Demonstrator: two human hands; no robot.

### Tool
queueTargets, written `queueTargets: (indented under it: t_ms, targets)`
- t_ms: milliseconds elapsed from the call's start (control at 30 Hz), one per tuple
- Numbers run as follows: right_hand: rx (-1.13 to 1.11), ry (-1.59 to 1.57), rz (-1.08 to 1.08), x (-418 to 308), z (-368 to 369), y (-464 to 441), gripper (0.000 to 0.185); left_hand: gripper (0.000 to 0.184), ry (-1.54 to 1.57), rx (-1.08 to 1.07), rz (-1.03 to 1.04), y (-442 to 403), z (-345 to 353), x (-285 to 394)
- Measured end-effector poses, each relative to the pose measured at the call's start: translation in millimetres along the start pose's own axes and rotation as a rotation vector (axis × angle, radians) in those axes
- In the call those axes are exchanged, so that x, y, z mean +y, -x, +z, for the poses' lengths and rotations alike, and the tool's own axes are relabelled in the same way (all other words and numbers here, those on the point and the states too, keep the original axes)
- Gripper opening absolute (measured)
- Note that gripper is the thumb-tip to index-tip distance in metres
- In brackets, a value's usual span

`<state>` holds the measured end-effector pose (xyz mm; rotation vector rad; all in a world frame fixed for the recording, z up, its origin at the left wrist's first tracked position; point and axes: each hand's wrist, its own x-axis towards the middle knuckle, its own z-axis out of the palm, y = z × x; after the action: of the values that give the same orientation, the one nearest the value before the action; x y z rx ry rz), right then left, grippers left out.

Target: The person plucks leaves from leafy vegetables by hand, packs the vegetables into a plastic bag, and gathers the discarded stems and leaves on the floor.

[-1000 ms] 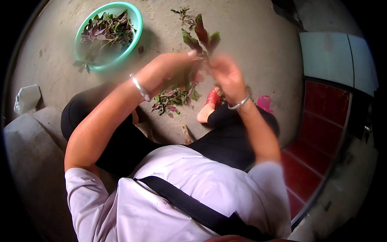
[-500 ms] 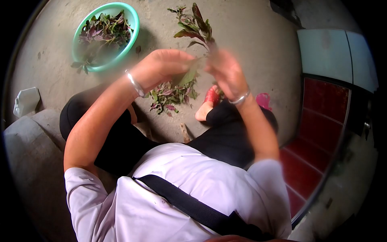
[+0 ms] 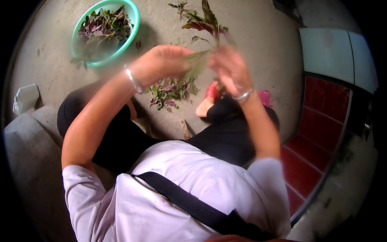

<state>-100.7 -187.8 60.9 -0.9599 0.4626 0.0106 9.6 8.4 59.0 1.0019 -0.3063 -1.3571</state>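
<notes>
My left hand (image 3: 165,61), with a silver bangle at the wrist, has its fingers closed on a green leaf (image 3: 196,63) that sticks out toward the right. Close by, my right hand (image 3: 230,69) grips the lower end of a leafy stem (image 3: 209,27) with dark green and reddish-purple leaves. The stem stands up above the fingers, and its held end is blurred. Below both hands, a pile of loose green and purple leaves (image 3: 171,93) lies on the floor between my feet.
A mint-green basin (image 3: 136,24) full of purple-green leaves stands at the upper left. Another small sprig (image 3: 178,8) lies on the floor at the top. A white plastic container (image 3: 26,99) is at the far left. Dark red tiles (image 3: 322,117) and a pale cabinet (image 3: 326,54) border the right.
The leafy stem and my right hand have shifted slightly to the right. The leaf at my left fingers has swung up toward the stem. The leaf pile looks unchanged.
</notes>
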Motion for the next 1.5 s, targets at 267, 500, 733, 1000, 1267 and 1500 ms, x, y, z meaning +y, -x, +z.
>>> queueTargets:
  t_ms: [267, 500, 733, 1000, 1267, 1500]
  targets:
    - [0.059, 0.099, -0.032, 0.5, 5.7, 2.5, 0.013, 0.021, -0.054, -0.022, -0.013, 4.3, 4.0, 5.3]
    - [-0.033, 0.196, -0.022, 6.0, 5.9, -4.7, 0.016, 0.019, -0.06, -0.014, 0.17, 6.3, 4.5, 7.3]
    - [-0.042, 0.313, -0.125, 5.8, 1.3, -7.8, 0.013, 0.015, -0.264, -0.133, 0.331, 14.0, 11.5, 10.8]
    - [0.138, -0.013, 0.0, -7.5, -13.7, -13.1, 0.01, 0.043, -1.155, -0.113, 0.495, 15.8, 8.6, -2.4]
    - [0.118, 0.128, 0.044, 1.3, 4.6, -9.2, 0.013, 0.028, -1.47, 0.172, 0.959, 7.7, 15.8, -0.7]
    - [0.065, 0.776, -0.113, 18.7, 19.0, -3.3, 0.013, 0.03, -1.56, 0.451, 1.158, 5.1, 25.3, 11.9]
